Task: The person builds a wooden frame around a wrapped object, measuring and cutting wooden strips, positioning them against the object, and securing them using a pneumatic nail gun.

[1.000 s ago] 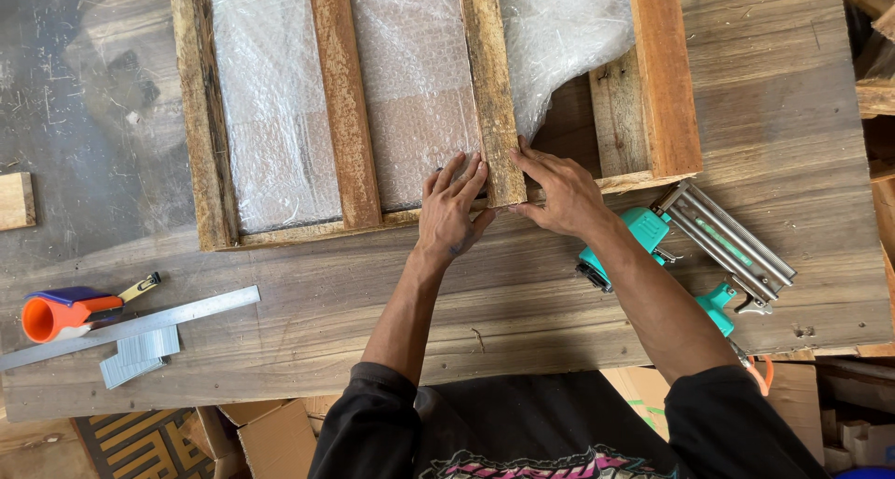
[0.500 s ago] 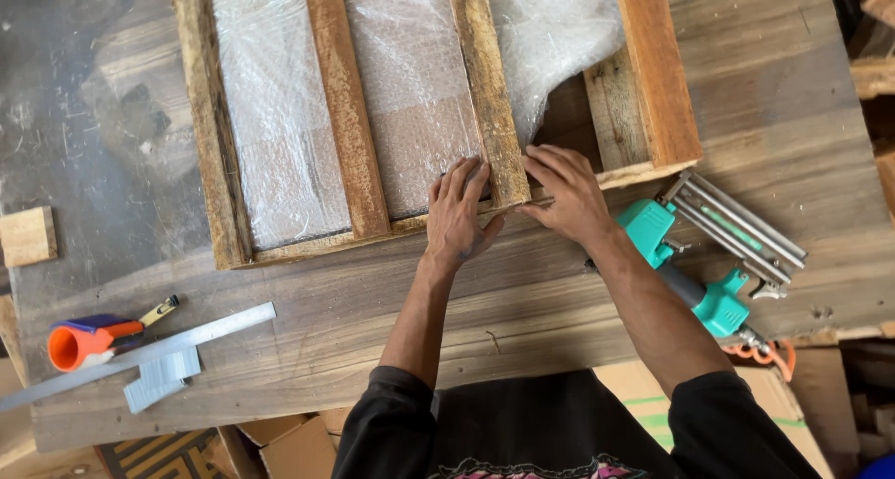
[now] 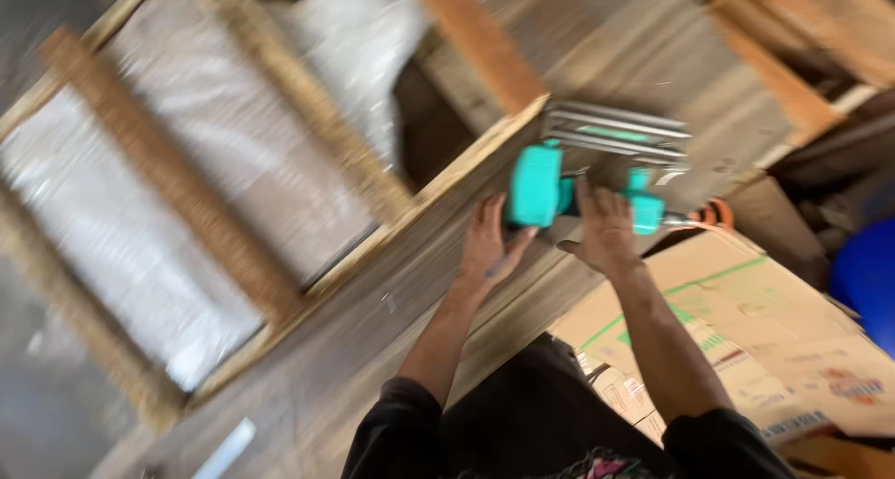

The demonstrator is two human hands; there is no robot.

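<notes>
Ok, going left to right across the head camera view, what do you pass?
Plastic-wrapped wooden frame → left hand → teal nail gun → right hand → cardboard box → blue object.

A long wooden bench (image 3: 392, 321) holds the things. A wood frame (image 3: 233, 190) with clear plastic lies on it. A green tool (image 3: 578, 176) with metal bars sits near the frame's corner. A pale strip (image 3: 227, 448) lies at the bench's near edge.

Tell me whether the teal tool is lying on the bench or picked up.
Cannot tell: both hands, left and right, are on the teal tool, but blur hides any gap.
</notes>
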